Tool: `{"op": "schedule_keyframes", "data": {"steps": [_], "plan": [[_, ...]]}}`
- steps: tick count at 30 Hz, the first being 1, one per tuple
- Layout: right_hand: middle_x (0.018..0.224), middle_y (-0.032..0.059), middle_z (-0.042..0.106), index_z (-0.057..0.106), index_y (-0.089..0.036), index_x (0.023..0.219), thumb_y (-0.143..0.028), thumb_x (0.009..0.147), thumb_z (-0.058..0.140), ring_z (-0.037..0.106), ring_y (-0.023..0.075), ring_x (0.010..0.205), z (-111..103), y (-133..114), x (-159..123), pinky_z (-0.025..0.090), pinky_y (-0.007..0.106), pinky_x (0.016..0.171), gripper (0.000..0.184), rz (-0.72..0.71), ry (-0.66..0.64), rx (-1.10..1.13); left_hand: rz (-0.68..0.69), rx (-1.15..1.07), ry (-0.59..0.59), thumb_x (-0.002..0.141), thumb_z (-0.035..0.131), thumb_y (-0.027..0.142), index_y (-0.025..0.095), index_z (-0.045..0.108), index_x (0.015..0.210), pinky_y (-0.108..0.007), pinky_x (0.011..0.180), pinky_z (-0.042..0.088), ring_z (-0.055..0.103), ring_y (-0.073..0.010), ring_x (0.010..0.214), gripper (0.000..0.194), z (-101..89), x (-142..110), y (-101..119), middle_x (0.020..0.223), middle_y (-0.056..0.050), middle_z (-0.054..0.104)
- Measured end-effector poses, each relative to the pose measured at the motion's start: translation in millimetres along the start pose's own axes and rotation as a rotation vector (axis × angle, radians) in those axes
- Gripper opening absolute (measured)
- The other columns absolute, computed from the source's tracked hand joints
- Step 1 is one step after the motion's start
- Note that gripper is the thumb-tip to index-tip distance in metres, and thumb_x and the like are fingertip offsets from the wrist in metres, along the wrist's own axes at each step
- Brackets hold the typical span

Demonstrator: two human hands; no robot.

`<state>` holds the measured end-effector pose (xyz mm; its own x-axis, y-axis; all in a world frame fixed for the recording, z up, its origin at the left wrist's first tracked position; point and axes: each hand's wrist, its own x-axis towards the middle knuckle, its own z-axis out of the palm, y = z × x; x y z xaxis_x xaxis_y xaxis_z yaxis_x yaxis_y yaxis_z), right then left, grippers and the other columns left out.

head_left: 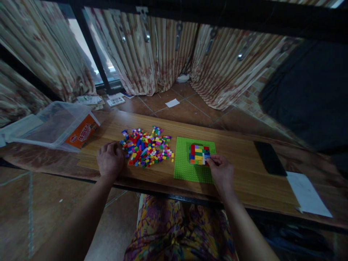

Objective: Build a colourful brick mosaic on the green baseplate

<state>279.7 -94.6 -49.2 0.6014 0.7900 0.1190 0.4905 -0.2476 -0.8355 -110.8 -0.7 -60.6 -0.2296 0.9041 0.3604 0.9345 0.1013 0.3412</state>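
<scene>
A bright green studded baseplate [181, 170] lies on the wooden tabletop. On it stands a low block of toy bricks [198, 155] in red, yellow, green, white and blue. My right hand [223, 174] pinches at the near right corner of this block, its thumb and fingertips on a small light-coloured toy brick, partly hidden by the fingers. A heap of loose toy bricks [146, 148] in mixed colours spreads left of the baseplate. My left hand [110, 158] rests on the table against the heap's left edge, fingers curled under; whatever is beneath them is hidden.
A clear plastic bin [57, 123] with an orange label stands at the table's left end. Toward the right lie a black flat object [269, 157], looking like a phone, and a white paper sheet [308, 194]. Curtains [168, 54] hang beyond the table, with papers on the tiled floor.
</scene>
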Motion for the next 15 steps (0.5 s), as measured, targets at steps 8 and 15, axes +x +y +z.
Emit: {"op": "schedule_keyframes", "data": {"steps": [8,15], "plan": [[0.075,0.0108,0.073,0.068,-0.016,0.084,-0.052,0.076,0.064,0.066,0.0223,0.065,1.7,-2.1,-2.5,0.050,0.033,0.062,0.036,-0.049,0.031,-0.025,-0.018,-0.023,-0.006,0.086,0.045,0.028,0.017,0.065,0.107,-0.045,0.102,0.038,0.052,-0.0312,0.114,0.031,2.8,0.2,-2.5,0.118,-0.014,0.062],[0.076,0.0106,0.072,0.068,-0.017,0.083,-0.050,0.077,0.062,0.066,0.0227,0.066,1.0,-2.9,-3.5,0.049,0.034,0.064,0.034,-0.086,0.021,-0.075,0.001,-0.006,-0.003,0.087,0.044,0.029,0.016,0.064,0.109,-0.044,0.101,0.038,0.052,-0.0309,0.113,0.033,3.4,-0.6,-3.5,0.118,-0.015,0.062]]}}
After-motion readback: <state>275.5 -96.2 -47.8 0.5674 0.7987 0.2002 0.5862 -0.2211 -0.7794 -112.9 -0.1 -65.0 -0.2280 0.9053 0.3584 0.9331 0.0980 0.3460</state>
